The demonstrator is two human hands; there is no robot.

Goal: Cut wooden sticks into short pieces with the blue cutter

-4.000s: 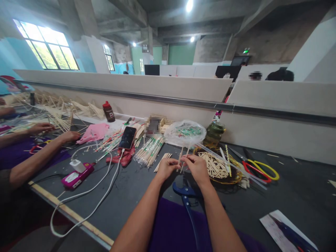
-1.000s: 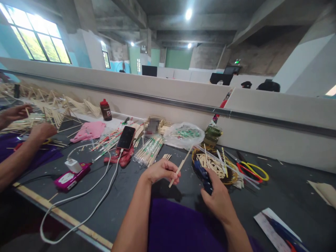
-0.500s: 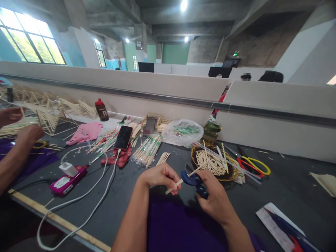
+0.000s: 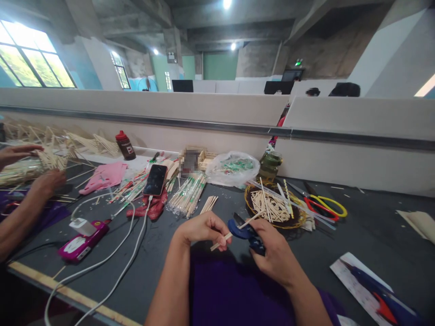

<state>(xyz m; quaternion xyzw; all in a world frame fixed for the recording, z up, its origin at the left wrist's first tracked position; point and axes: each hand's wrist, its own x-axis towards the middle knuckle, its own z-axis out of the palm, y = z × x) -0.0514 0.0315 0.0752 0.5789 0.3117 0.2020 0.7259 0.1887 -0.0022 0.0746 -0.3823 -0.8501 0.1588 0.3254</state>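
Observation:
Pinched in the fingers of my left hand [image 4: 207,228] is a pale wooden chopstick [image 4: 217,243], its near end poking out below my fingertips. My right hand [image 4: 273,246] is wrapped round a blue hand cutter [image 4: 239,231] with a dark blade. The chopstick runs across the cutter's jaws, which stand apart around it, and its far end reaches over the edge of a woven basket [image 4: 301,221]. Short cut stick pieces [image 4: 268,206] fill that basket. Several sticks [image 4: 209,204] lie loose on the table just beyond my left hand.
Plastic-wrapped chopsticks [image 4: 188,194], a phone [image 4: 155,179] and a magenta power strip [image 4: 79,246] with a white cable are to the left. Scissors [image 4: 328,206] lie right of the basket. A co-worker's hands [image 4: 49,183] handle a stick framework [image 4: 52,156] at far left.
The view has shifted slightly. More of the cutter's dark blade shows beside the chopstick, while my grips stay the same. At left, the co-worker's hands and stick framework have moved.

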